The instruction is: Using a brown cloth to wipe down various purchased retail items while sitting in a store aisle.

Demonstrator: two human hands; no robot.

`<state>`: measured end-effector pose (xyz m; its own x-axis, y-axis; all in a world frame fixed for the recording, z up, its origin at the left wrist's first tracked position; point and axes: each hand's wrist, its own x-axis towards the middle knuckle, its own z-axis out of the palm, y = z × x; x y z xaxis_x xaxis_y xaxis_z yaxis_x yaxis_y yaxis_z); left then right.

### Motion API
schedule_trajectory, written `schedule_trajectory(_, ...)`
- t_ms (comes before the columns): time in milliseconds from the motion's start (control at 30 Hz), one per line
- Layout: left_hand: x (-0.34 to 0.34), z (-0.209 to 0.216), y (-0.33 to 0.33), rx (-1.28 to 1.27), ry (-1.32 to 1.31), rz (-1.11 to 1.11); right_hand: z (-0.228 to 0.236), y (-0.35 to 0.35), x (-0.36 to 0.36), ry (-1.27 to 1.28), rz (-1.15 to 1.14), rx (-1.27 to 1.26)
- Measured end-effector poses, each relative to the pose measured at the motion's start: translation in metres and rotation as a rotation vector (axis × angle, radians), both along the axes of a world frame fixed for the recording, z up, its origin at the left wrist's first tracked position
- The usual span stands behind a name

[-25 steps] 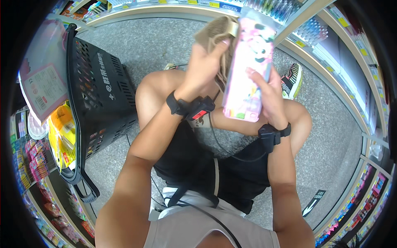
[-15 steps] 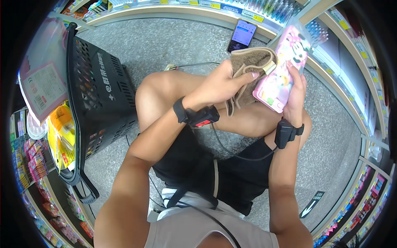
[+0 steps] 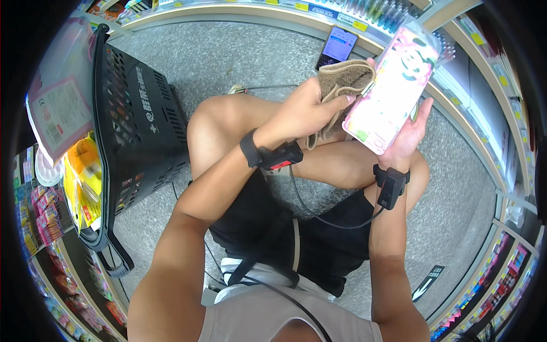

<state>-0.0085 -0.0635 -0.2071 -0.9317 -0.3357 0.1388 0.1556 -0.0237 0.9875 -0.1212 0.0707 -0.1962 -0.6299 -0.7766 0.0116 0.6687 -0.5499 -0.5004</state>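
My left hand (image 3: 319, 108) is closed on a folded brown towelling cloth (image 3: 348, 80) with a pale edge, its thumb pressed on top. The cloth's folds touch or overlap the left edge of a flat pink pencil case (image 3: 393, 91) with a cartoon print. Beneath the case, my right hand (image 3: 403, 139) supports it with the palm turned up. The right thumb sticks out past the case's right edge, and most of the other fingers are hidden behind it. Glare washes out much of the print, and clear wrapping shows at the upper end.
A black shopping basket (image 3: 137, 131) stands at the left, with yellow packages (image 3: 85, 176) and a pink-edged package (image 3: 62, 122) in it. A lit phone (image 3: 338, 47) leans by the far shelf. Stocked shelves curve around the floor. A black cable (image 3: 319, 208) links my wrist devices.
The case has moved slightly up and right and now catches more glare. My right hand has turned palm-up beneath it, its thumb swinging outward. The left hand with the cloth has barely moved.
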Motion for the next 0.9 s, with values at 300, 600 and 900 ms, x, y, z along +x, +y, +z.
schedule_trajectory(300, 0.0, 0.004, -0.001, 0.182, 0.004, 0.115, -0.02, 0.008, -0.013, -0.133, 0.158, -0.309)
schedule_trajectory(600, -0.002, 0.007, -0.02, 0.136, 0.269, 0.566, -0.024, -0.005, 0.011, -0.079, 0.298, 0.273)
schedule_trajectory(900, 0.007, 0.012, 0.014, -0.426, 0.136, -0.252, -0.055, 0.029, -0.012, -0.272, 0.406, 0.175)
